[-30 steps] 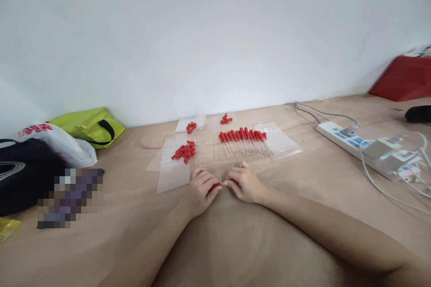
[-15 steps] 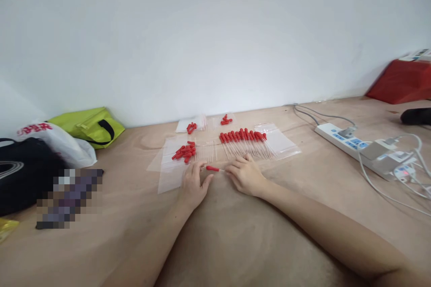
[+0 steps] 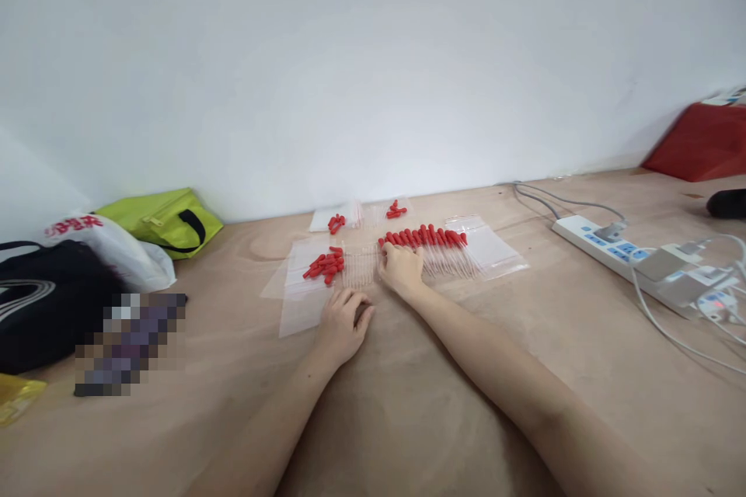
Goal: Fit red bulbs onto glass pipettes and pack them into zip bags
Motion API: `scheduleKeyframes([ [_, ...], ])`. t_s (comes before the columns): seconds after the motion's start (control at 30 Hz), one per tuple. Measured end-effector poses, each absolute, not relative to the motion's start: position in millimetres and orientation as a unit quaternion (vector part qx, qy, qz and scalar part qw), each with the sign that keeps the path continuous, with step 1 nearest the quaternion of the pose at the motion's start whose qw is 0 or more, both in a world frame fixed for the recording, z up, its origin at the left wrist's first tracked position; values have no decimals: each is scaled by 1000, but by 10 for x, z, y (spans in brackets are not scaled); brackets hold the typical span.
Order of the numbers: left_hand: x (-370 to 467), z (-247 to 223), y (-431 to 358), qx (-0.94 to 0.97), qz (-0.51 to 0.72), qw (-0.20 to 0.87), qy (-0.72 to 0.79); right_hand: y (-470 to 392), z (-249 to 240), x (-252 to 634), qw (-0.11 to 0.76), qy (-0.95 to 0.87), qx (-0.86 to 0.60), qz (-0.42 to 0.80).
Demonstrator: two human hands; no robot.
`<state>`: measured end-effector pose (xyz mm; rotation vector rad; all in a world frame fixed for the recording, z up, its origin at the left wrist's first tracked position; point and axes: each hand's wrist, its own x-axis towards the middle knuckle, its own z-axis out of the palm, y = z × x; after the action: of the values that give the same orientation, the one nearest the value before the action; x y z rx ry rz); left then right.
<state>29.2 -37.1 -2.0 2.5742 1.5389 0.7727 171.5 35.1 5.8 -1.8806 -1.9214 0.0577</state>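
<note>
A row of droppers with red rubber bulbs and thin clear tubes (image 3: 432,236) lies side by side on the table. At the row's left end my right hand (image 3: 402,270) is closed on a dropper, whose red bulb shows just beyond the fingers; its tube is hidden. My left hand (image 3: 343,324) rests on the table, fingers loosely curved and thumb apart, with nothing visible in it. Just beyond it lie several bare clear tubes (image 3: 357,267) in a line. Left of them, loose red bulbs (image 3: 325,265) are heaped on a clear plastic bag (image 3: 297,314).
Smaller groups of red bulbs (image 3: 336,224) lie on bags by the wall. A clear zip bag (image 3: 495,247) sits right of the row. Farther right is a white power strip (image 3: 588,239) with chargers and cables. A lime-green bag (image 3: 166,219) and black bag (image 3: 52,311) are left.
My right hand has moved forward with the dropper, from in front of the row to its left end. My left hand no longer reaches toward the dropper's bulb and has drawn slightly nearer.
</note>
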Motion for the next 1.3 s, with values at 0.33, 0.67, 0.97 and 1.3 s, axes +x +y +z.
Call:
scheduleKeyframes([
  [0.33,297,-19,-376,820,271,-3,505,340,39,1696,225,-704,-673,18],
  [0.67,-68,68,64,677,314,-83,660,294,117,1684,127,-731,-670,14],
  [0.97,-222,103,640,698,189,41,690,-39,19,2062,224,-753,-615,-69],
  [1.3,95,108,462,700,195,59,684,-277,-102,2556,270,-746,-597,-114],
])
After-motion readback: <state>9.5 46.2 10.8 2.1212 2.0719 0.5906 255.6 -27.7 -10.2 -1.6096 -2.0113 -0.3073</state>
